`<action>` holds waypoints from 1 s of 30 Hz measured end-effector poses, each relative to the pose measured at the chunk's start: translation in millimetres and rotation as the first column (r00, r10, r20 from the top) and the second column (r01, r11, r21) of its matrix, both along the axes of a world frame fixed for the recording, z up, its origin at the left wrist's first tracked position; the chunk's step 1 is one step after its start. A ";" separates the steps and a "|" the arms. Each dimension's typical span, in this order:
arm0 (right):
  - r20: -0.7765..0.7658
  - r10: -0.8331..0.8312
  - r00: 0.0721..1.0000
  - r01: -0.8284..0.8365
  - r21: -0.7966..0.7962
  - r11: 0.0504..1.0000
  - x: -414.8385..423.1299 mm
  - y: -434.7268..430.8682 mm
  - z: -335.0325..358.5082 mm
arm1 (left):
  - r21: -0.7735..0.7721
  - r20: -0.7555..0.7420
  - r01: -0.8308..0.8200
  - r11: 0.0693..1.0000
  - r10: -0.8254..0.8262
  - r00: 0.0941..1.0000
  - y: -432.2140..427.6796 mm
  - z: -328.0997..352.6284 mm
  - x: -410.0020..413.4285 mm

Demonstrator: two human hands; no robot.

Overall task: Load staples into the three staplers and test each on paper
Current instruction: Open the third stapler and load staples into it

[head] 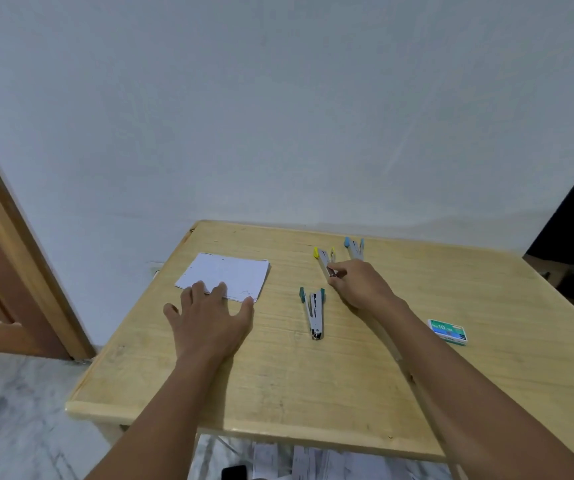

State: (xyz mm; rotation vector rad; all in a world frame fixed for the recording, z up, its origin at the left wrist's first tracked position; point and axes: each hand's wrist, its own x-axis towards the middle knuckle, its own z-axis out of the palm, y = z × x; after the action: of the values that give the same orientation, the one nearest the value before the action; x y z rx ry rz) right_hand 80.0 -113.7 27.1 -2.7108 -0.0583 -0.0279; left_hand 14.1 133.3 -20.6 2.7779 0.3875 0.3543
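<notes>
Wooden table (pixel 278 393): left hand (pixel 209 315) lies open, fingertips on paper (pixel 225 276) near the far-left corner. Right hand (pixel 358 284) pinches the yellow stapler (pixel 323 259) near the far edge.

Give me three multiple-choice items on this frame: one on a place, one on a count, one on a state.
1. Where does the staple box lie?
A. On the paper stack
B. On the table, right of the right forearm
C. On the floor

2. How many staplers are on the table?
A. Two
B. Three
C. Four

3. What is the left hand doing?
A. Lying flat, fingers spread, at the near edge of the paper stack
B. Holding a stapler
C. Lifting the staple box

Key:
1 B, it sits alone near the right edge.
2 B, the green-tipped stapler, yellow-tipped stapler and blue-tipped stapler.
3 A, only the right hand touches a stapler, the yellow-tipped one.
</notes>
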 end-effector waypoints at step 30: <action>0.045 -0.222 0.974 0.217 0.089 0.972 -42.6 48.8 -26.6 | -0.007 0.031 0.000 1.000 0.000 1.000 -0.6 2.6 1.4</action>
State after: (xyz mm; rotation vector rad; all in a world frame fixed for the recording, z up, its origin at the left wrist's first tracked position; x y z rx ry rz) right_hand 37.4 -64.9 0.5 -2.6193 0.2224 -0.1666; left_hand 15.5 132.8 -18.0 2.7622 0.3802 0.3948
